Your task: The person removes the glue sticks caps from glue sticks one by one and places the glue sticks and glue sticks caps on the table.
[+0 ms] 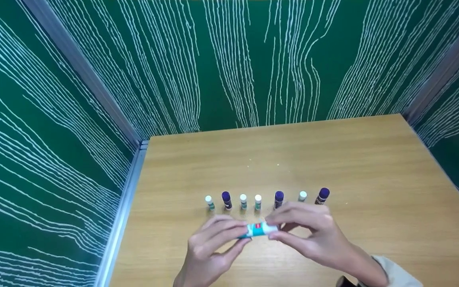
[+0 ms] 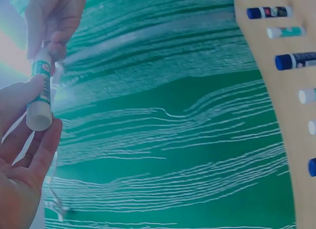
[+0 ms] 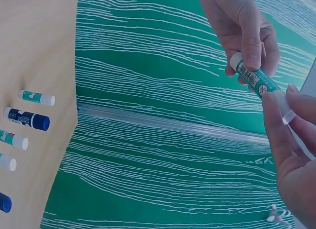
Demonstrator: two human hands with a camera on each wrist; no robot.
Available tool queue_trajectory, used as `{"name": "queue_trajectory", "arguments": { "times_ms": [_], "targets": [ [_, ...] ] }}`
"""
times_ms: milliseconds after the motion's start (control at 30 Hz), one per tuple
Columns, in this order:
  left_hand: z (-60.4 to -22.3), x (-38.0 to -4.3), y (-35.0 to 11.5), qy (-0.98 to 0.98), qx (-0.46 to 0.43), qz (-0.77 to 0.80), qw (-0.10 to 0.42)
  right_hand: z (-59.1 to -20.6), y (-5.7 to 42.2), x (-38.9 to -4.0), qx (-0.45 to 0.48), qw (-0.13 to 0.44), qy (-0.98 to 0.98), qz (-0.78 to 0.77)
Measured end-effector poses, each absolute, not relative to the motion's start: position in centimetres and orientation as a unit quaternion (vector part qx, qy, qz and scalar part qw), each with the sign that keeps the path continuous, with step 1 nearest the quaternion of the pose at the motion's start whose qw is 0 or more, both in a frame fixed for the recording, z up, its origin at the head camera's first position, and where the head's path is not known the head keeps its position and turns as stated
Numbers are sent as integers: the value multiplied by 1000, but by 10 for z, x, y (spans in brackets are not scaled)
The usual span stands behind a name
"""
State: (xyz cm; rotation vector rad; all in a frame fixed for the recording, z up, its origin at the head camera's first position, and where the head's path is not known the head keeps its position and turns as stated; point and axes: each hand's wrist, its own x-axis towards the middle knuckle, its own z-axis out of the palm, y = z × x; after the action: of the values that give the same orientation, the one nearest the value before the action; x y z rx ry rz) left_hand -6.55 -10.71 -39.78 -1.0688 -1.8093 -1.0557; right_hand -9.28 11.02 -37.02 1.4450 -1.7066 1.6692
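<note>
Over the table's near part, both hands hold one green-and-white glue stick (image 1: pixel 257 229), lying sideways with a small red logo facing up. The left hand (image 1: pixel 215 247) pinches its left end between thumb and fingers. At the white right end, the right hand (image 1: pixel 313 233) pinches with thumb and fingertips. In the right wrist view the glue stick (image 3: pixel 256 81) shows a barcode and green label, with the left hand (image 3: pixel 242 21) at its upper end and the right hand (image 3: pixel 301 150) at its lower end. The left wrist view shows the glue stick's white end (image 2: pixel 39 116) toward the camera.
Just beyond the hands, several glue sticks stand upright in a row, some white-capped (image 1: pixel 209 202), others navy-capped (image 1: pixel 226 200). The wooden table (image 1: pixel 197 159) bears a few tiny white specks. Green walls (image 1: pixel 229 59) with white lines enclose its back and sides.
</note>
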Motion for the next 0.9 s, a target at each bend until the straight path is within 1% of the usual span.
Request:
{"name": "queue_trajectory", "arguments": {
  "times_ms": [133, 267, 633, 900],
  "targets": [
    [-389, -62, -102, -708, -442, -392, 388, -363, 114, -87, 533, 195, -585, 579],
    [-385, -59, -98, -709, -451, -385, 380, -360, 118, -84, 542, 206, -581, 572],
    [-390, -57, -97, -709, -466, -380, 369, -361, 124, -79, 554, 233, -578, 553],
    [-390, -57, -97, -705, -466, -389, 367, -361, 130, -77, 554, 239, -579, 548]
  ]
}}
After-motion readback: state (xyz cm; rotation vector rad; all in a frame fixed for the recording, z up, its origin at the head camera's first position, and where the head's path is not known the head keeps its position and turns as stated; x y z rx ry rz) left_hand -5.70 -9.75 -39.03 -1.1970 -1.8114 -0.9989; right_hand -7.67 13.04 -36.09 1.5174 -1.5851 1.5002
